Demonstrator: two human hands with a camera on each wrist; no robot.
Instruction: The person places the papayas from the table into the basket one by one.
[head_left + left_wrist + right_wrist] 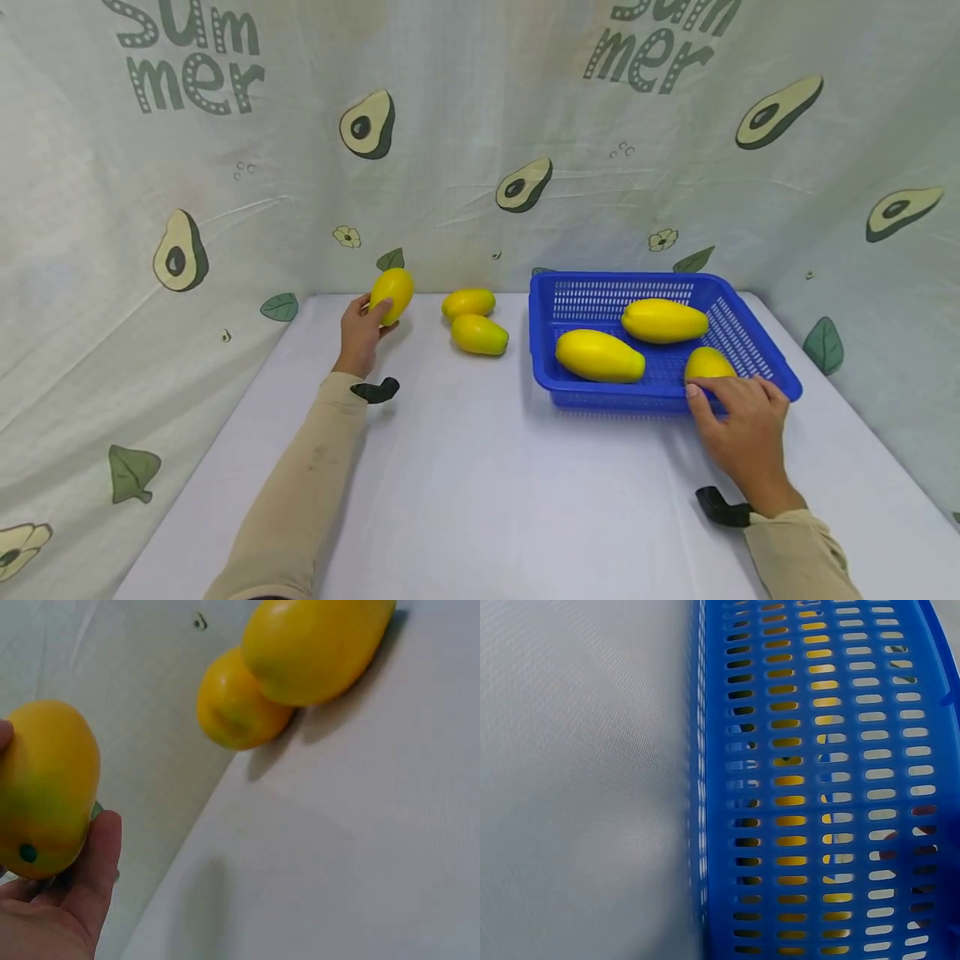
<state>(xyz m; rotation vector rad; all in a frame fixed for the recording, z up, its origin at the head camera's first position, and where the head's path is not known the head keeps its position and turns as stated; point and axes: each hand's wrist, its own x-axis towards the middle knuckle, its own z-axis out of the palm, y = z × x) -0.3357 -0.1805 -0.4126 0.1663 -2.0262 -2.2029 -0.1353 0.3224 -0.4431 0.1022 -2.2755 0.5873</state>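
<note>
My left hand (360, 333) grips a yellow mango (392, 296) above the back left of the table. In the left wrist view, this mango (49, 787) shows a green tint and a small dark stem spot, with fingers around its lower end. At the front right of a blue plastic basket (543, 333), my right hand (748, 425) holds the rim, thumb outside. Fingers show through the slots of the basket wall (765, 817) in the right wrist view. Right behind that hand lies a yellow fruit (707, 362), partly hidden by it.
Two larger yellow papaya-like fruits (600, 356) lie in the basket. Right of my left hand, two yellow fruits rest close together on the white table (480, 483): a rear one (468, 302) and a green-tipped one (480, 335). A printed cloth (442, 150) hangs behind the table.
</note>
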